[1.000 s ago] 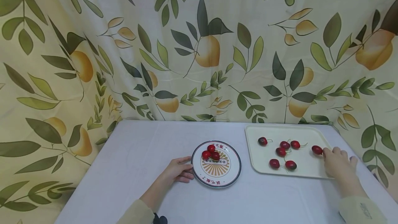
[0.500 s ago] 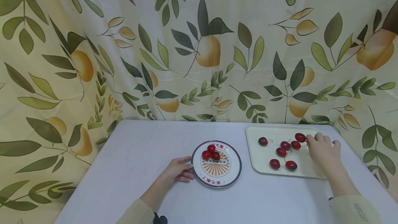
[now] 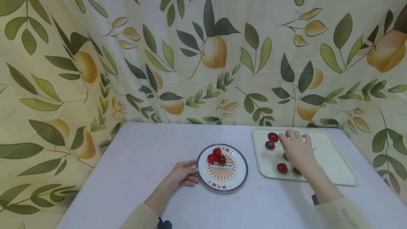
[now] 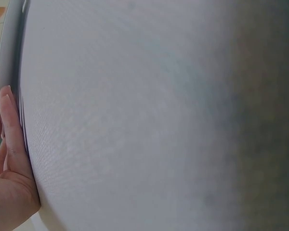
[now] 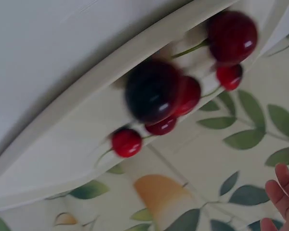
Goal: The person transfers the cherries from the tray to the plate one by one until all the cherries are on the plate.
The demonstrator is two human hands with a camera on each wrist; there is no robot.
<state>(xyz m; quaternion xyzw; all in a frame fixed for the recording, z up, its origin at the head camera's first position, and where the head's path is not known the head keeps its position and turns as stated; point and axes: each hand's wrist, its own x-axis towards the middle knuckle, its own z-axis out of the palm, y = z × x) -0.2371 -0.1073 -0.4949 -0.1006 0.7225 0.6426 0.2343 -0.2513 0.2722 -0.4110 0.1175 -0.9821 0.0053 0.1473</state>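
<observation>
My right hand (image 3: 283,138) hovers over the left part of a cream tray (image 3: 330,154) and pinches a red cherry (image 3: 272,137) at its fingertips. Other cherries lie on the tray: a dark one (image 3: 270,145) just below the held one, another (image 3: 281,168) near the front, and more half hidden under the hand. My left hand (image 3: 190,174) rests on the table with straight fingers (image 4: 12,130) against the left rim of a round patterned plate (image 3: 243,172). Three cherries (image 3: 217,155) sit on the plate. The right wrist view shows blurred cherries (image 5: 154,94) on the tray (image 5: 86,120).
A white cloth (image 3: 152,151) covers the table. A curtain with a leaf and fruit print (image 3: 203,52) hangs close behind and wraps round both sides. The tray stands near the table's right edge.
My right hand has carried the cherry from the tray's right side leftward across the tray to its left part. The left hand and the plate have stayed put.
</observation>
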